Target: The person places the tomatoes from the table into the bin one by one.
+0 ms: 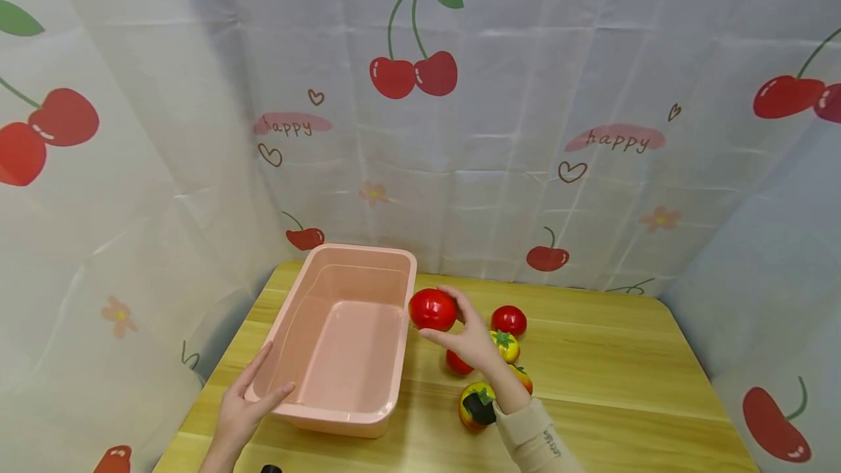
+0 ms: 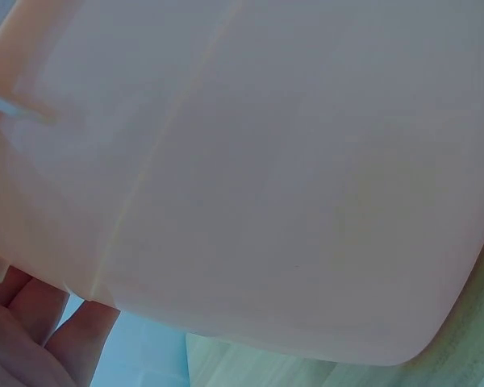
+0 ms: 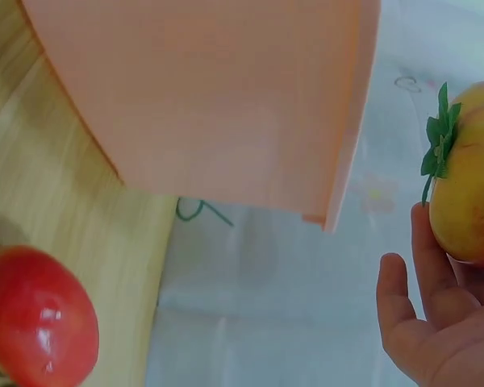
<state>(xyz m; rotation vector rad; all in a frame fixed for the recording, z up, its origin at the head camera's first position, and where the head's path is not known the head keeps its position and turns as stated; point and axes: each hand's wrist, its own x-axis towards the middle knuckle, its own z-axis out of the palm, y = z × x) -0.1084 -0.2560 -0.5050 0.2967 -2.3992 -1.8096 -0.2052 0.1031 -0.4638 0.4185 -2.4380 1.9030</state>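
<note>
In the head view a pink plastic basin [image 1: 360,356] stands on the left of the wooden table, with nothing inside it. My left hand [image 1: 238,409] grips its near left corner, the thumb over the rim. Just beyond the basin's right rim, my right hand [image 1: 474,338] holds a glossy artificial tomato [image 1: 431,309] between thumb and fingers, above the table. The right wrist view shows that tomato's yellow underside [image 3: 472,185] with green leaves. In the left wrist view the basin's outer wall [image 2: 290,177] fills most of the picture; the left fingers [image 2: 85,334] touch its edge.
Several more red and yellow tomatoes lie right of the basin, among them a red one [image 1: 509,320] at the back and a yellow-red one [image 1: 471,418] in front. A cherry-printed curtain [image 1: 486,225] closes off the table's [image 1: 611,378] back and sides.
</note>
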